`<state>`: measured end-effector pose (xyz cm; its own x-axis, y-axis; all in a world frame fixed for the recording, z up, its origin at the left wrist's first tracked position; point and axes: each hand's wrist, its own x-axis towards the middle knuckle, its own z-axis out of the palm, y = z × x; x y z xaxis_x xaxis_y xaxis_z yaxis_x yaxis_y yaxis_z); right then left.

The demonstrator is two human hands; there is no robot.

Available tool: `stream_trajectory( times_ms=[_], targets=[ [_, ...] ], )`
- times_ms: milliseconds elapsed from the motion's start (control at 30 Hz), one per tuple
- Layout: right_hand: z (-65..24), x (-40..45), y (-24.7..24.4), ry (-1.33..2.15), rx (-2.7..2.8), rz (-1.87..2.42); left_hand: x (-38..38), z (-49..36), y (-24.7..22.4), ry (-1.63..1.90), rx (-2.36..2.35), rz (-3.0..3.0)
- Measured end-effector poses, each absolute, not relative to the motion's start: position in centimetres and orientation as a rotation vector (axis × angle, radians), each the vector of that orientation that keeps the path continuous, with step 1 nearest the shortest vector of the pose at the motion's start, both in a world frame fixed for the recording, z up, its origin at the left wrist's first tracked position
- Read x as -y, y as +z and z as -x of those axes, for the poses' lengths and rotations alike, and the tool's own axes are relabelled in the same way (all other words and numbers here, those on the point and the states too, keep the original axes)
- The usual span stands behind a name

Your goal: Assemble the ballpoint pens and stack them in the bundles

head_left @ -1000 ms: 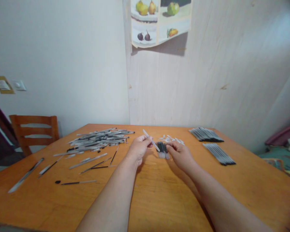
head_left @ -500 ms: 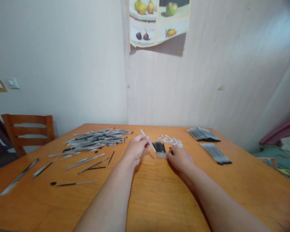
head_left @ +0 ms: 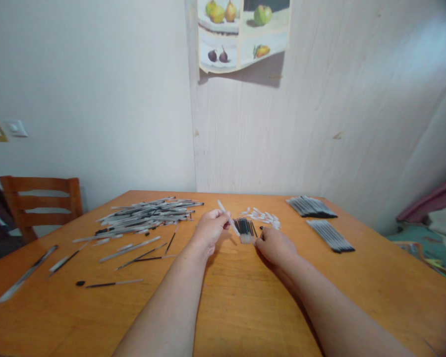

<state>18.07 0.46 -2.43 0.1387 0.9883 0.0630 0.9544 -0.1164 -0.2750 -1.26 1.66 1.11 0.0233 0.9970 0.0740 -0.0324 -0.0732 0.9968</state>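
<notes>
Gripping a slim translucent tube (head_left: 228, 217), left hand (head_left: 212, 230) pinched, right hand (head_left: 275, 244) curled beside slender black refills (head_left: 244, 230)

I look out from my own head, facing forward and down along my forearms (head_left: 163, 302). My left hand (head_left: 211, 232) and right hand (head_left: 277, 245) reach out about an arm's length from the camera, just below mid-view. The worktop (head_left: 241, 312) spreads around and nearer than them; beyond and above them, the view takes in the wall (head_left: 134, 99).
</notes>
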Motion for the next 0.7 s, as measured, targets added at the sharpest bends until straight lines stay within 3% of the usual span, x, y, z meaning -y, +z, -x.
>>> stream_trajectory(
  times_ms=[700],
  targets=[
    [-18.9,-0.4,-1.3,0.217,1.977,2.32,-1.5,-0.3,0.3,1.165,-1.072,-1.321]
  ],
)
